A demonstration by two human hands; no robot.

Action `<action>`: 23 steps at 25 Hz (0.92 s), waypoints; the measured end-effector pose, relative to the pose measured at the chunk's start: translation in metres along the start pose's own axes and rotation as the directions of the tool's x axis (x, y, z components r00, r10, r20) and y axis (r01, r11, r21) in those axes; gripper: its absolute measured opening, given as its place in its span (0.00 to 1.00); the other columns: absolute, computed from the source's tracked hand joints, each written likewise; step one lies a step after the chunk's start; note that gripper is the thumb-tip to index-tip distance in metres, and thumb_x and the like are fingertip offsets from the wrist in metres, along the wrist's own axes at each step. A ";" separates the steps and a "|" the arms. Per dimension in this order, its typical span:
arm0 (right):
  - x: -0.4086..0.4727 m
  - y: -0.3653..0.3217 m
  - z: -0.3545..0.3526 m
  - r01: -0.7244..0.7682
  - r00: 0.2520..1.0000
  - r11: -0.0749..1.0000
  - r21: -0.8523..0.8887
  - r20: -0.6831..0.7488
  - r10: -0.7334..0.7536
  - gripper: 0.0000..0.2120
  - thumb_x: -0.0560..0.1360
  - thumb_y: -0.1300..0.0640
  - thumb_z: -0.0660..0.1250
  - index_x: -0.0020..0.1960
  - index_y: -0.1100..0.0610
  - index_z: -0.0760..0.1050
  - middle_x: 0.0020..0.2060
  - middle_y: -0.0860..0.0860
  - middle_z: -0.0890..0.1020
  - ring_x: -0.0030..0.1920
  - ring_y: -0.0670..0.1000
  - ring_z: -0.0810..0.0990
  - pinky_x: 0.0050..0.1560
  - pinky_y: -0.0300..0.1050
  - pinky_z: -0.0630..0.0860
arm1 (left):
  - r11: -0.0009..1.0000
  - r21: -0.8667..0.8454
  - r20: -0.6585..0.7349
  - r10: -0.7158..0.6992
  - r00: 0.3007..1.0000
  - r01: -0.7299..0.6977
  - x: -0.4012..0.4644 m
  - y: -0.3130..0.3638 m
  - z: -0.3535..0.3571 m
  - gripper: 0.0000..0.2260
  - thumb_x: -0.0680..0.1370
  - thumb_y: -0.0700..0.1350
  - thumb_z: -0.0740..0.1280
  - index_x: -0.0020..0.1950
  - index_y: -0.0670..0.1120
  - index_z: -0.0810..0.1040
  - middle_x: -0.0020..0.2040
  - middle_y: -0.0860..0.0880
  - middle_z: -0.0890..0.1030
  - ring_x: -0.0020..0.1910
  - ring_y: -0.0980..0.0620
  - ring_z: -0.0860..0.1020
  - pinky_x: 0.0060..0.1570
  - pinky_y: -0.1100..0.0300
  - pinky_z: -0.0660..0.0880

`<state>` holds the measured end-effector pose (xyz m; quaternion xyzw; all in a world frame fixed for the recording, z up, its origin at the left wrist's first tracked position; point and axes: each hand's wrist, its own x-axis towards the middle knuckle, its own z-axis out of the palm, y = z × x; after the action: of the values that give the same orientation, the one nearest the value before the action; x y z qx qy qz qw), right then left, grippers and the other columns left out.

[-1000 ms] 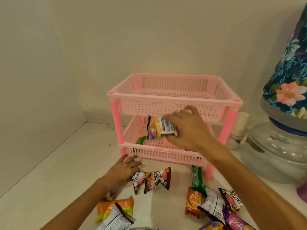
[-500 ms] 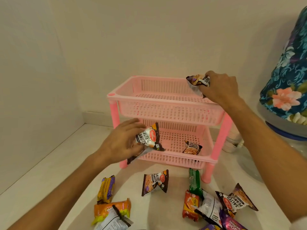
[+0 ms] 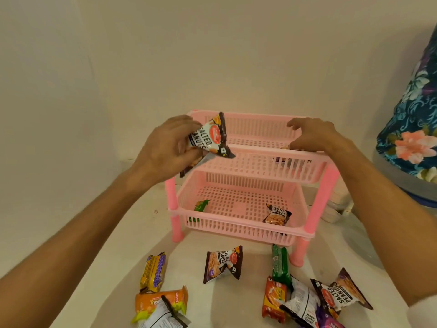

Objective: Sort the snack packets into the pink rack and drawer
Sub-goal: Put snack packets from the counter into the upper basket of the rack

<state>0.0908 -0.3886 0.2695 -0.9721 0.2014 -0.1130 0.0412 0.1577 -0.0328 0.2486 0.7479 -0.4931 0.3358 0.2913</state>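
The left hand (image 3: 165,150) is pinching a salted peanuts packet (image 3: 209,138), tilted, at the top tier's left near corner of the pink rack (image 3: 248,162). The right hand (image 3: 312,136) is hovering with loosely curled fingers, holding nothing, over that tier's right side, above a partly hidden packet (image 3: 282,159). Two packets are lying in the lower tier (image 3: 236,223), and roughly ten are waiting on the near surface (image 3: 106,268).

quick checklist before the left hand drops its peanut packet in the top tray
1. Grip: left hand holds the black-and-white salted peanuts packet firmly: ok.
2. Position: packet is at the left front corner of the pink plastic rack's top tray, not plainly over its floor: not ok.
3. Landing spot: left half of the tray floor is bare: ok.
4. Right hand hangs over the tray's right side, apart from the drop spot: ok.
5. Whether the right hand has let go of its packet: cannot tell.
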 end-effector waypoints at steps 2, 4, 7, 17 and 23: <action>-0.003 -0.004 -0.002 0.009 0.998 0.999 0.053 -0.057 -0.006 0.31 0.66 0.50 0.71 0.68 0.46 0.67 0.64 0.47 0.76 0.61 0.54 0.75 0.60 0.54 0.65 | 0.998 0.063 -0.024 0.004 1.000 -0.002 0.018 0.000 -0.008 0.18 0.68 0.46 0.70 0.54 0.38 0.80 0.51 0.40 0.82 0.55 0.44 0.76 0.55 0.55 0.70; -0.007 -0.010 -0.003 0.043 0.987 0.995 0.089 -0.160 -0.028 0.28 0.67 0.52 0.70 0.67 0.47 0.69 0.63 0.48 0.77 0.60 0.55 0.76 0.61 0.55 0.66 | 0.993 0.120 -0.024 0.008 1.000 -0.005 0.038 -0.004 -0.011 0.15 0.68 0.44 0.69 0.53 0.39 0.80 0.47 0.40 0.82 0.50 0.42 0.77 0.48 0.52 0.72; -0.023 -0.030 -0.009 0.163 0.945 0.975 0.151 -0.306 -0.110 0.23 0.69 0.52 0.68 0.64 0.50 0.72 0.60 0.50 0.79 0.58 0.55 0.77 0.63 0.56 0.67 | 0.982 0.186 0.000 -0.017 1.000 0.017 0.065 -0.019 -0.002 0.14 0.69 0.45 0.69 0.53 0.41 0.80 0.46 0.42 0.82 0.47 0.41 0.77 0.44 0.52 0.72; -0.119 -0.117 0.030 0.584 0.776 0.801 0.131 -0.379 -0.504 0.19 0.72 0.49 0.63 0.62 0.52 0.75 0.59 0.51 0.80 0.62 0.52 0.74 0.68 0.57 0.61 | 0.878 0.471 0.424 -0.309 0.851 0.085 0.102 -0.057 0.063 0.13 0.73 0.49 0.68 0.57 0.51 0.78 0.51 0.48 0.82 0.58 0.43 0.75 0.57 0.47 0.64; -0.161 -0.121 0.150 0.613 0.784 0.783 0.104 0.043 -0.619 0.19 0.74 0.48 0.64 0.64 0.51 0.73 0.60 0.50 0.78 0.62 0.52 0.72 0.68 0.55 0.60 | 0.950 0.296 0.341 -0.202 0.918 0.099 0.077 -0.025 0.055 0.21 0.75 0.51 0.68 0.67 0.48 0.73 0.64 0.46 0.77 0.67 0.45 0.69 0.66 0.44 0.62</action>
<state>0.0285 -0.2082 0.1059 -0.9855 -0.1337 -0.0920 0.0503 0.2153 -0.1078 0.2730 0.8662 -0.4282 0.2311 0.1133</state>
